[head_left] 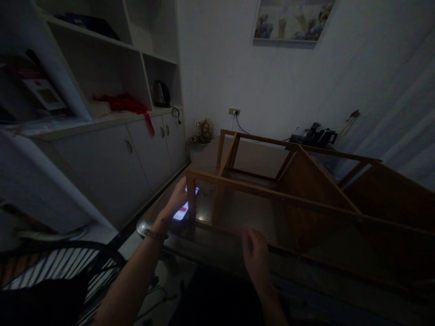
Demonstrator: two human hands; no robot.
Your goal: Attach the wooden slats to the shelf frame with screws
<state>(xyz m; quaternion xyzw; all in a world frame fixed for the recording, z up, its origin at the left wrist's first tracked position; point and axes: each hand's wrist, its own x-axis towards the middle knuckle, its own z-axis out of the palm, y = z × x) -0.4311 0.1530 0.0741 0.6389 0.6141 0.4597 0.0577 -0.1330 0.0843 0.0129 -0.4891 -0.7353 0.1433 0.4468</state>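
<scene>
My left hand (178, 195) is closed at the side of a phone (181, 211) with a lit screen. Part of that hand lies behind the front corner post of a wooden frame (251, 188), so some fingers are hidden. A bracelet circles the left wrist. My right hand (255, 251) is held low near the frame's lower front rail, its fingers curled inward; whatever may be inside them is too dark to make out. The frame, a rack with brown panels, lies on its side on the table (249, 210). Small dark pieces (208, 192) are scattered inside its left end.
A silver rounded object (142, 227) sits at the table's left edge. Left of it stand a black slatted chair (98, 246) and a white cabinet (97, 156) holding a kettle (161, 94). Black appliances (317, 135) stand behind the frame. A cord (242, 127) hangs from the wall socket.
</scene>
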